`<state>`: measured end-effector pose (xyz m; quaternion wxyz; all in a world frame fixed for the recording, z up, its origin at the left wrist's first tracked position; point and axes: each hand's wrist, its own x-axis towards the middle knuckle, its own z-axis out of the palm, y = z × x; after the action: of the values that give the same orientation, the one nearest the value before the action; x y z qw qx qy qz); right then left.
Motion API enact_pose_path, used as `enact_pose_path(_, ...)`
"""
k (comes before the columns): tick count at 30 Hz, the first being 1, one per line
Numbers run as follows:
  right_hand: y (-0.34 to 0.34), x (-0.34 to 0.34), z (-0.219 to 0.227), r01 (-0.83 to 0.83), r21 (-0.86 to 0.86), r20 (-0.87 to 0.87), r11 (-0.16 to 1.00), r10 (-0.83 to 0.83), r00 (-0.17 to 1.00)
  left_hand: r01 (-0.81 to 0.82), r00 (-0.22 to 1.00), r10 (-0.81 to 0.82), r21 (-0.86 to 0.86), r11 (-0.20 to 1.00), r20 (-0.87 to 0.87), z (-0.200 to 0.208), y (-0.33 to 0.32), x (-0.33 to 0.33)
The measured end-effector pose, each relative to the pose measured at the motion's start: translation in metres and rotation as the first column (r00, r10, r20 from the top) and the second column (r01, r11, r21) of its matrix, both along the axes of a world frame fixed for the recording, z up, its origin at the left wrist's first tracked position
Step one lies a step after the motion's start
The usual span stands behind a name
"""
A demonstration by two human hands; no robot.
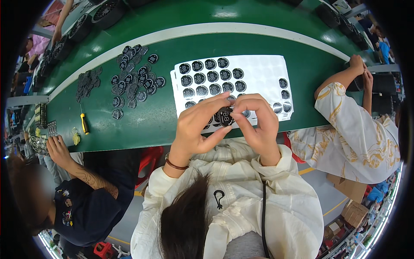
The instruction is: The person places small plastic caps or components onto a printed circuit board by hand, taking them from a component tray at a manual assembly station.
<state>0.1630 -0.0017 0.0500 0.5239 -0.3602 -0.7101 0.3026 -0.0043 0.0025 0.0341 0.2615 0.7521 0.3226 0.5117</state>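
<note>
Gripping the black display disc [225, 118], your left hand [190, 128] apparently steadies it while your right hand [264, 127] pinches its edge.

Centre of dial: held disc [225, 118], between left hand [196, 127] and right hand [258, 121], above the label sheets.
Label sheets [262, 80]: on worktable [151, 125], beneath the hands, spreading toward 12 and 1 o'clock.
Larger disc heap [129, 80]: on worktable, near 10 o'clock.
Smaller disc heap [88, 83]: farther out, between 9 and 10.
Screwdriver [84, 123]: 9 o'clock, nearer the front edge than either heap.
Rail [224, 29]: behind these, arcing through 12.
Wheel-shaped unit [108, 14]: past the rail, between 10 and 11.
Co-workers: one [92, 203] at 8, one [353, 134] at 3.
Cartons [354, 213]: 4 o'clock.
</note>
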Motion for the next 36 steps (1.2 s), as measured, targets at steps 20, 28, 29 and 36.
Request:
enact_pose_path(20,-0.011,0.0,-0.014,0.175,0.263,0.016,0.949,-0.186,0.982,0.007,0.997,-0.003,-0.05,0.999,0.076,0.005,-0.001,0.013)
enact_pose_path(28,-0.009,0.011,-0.009,0.355,0.411,-0.233,0.84,-0.28,0.931,-0.057,0.991,0.076,-0.165,0.985,0.11,-0.005,-0.007,0.006)
enact_pose_path(29,-0.007,0.021,-0.007,0.583,0.365,-0.511,0.726,-0.367,0.777,-0.097,0.951,0.168,-0.267,0.959,0.261,-0.024,-0.003,-0.011)
enact_pose_path(36,0.006,0.031,0.018,0.138,-0.08,-0.349,0.987,-0.158,0.924,-0.045,0.964,0.118,-0.288,0.956,0.238,-0.019,-0.011,-0.014)
